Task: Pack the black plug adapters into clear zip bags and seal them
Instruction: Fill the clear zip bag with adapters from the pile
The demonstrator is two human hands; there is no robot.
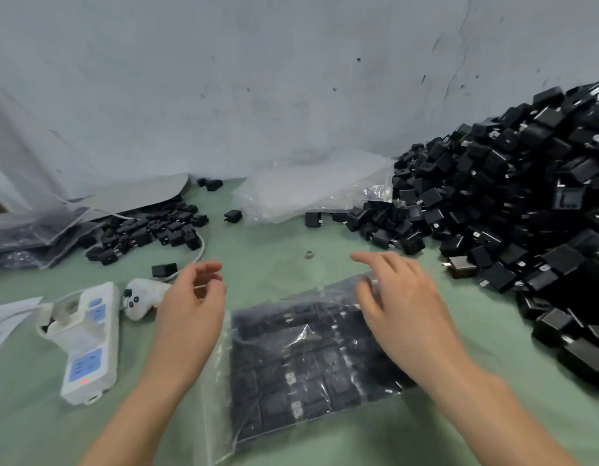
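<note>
A clear zip bag (301, 361) filled with several black plug adapters lies flat on the green table, between my hands. My left hand (190, 304) hovers just left of the bag, fingers loosely curled, holding nothing. My right hand (395, 297) lies over the bag's far right corner with fingers spread and relaxed; whether it touches the plastic is unclear. A large heap of loose black adapters (513, 203) fills the right side. A stack of empty clear bags (311, 193) lies at the back centre.
A white power strip (86, 341) and a white plug (143, 297) with cable lie at the left. A smaller pile of adapters (147, 230) and filled bags (26, 237) sit at the far left. A grey wall (257, 79) bounds the back.
</note>
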